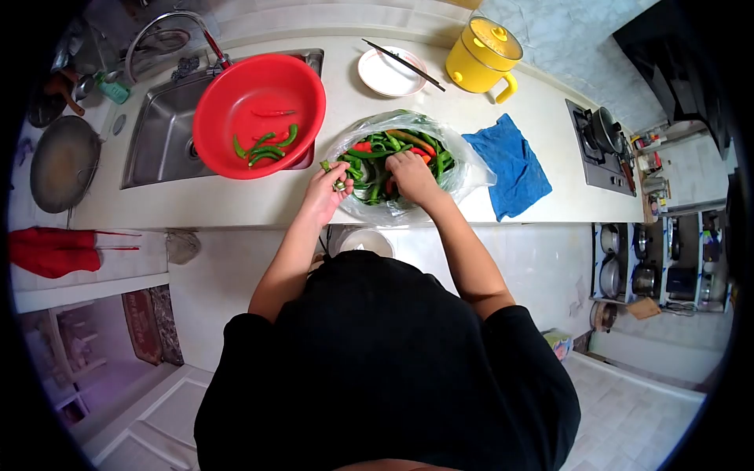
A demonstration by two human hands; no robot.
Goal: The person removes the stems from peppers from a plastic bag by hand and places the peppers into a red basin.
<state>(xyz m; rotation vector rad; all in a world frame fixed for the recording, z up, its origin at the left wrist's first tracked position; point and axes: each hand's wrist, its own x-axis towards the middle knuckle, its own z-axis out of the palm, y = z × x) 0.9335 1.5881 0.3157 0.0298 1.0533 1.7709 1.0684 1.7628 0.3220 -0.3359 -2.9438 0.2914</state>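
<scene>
A clear plastic bag [471,169] full of green and red chili peppers [385,144] lies open on the counter in front of me. My left hand [323,192] is at the bag's left edge, fingers closed around small green pieces that look like pepper stems [338,186]. Inside the bag's mouth, my right hand [412,177] reaches down among the peppers with its fingers curled. Its fingertips are hidden, so what they grip cannot be made out. To the left, a red basin [216,110] holds several green chilies [263,149] and a red one [273,112].
The basin rests over part of the steel sink [161,137], near the faucet [206,35]. Behind the bag stands a white bowl [385,74] with dark chopsticks [404,64] across it. A yellow electric pot [479,59], a blue cloth [514,169] and a stove [597,157] are rightward.
</scene>
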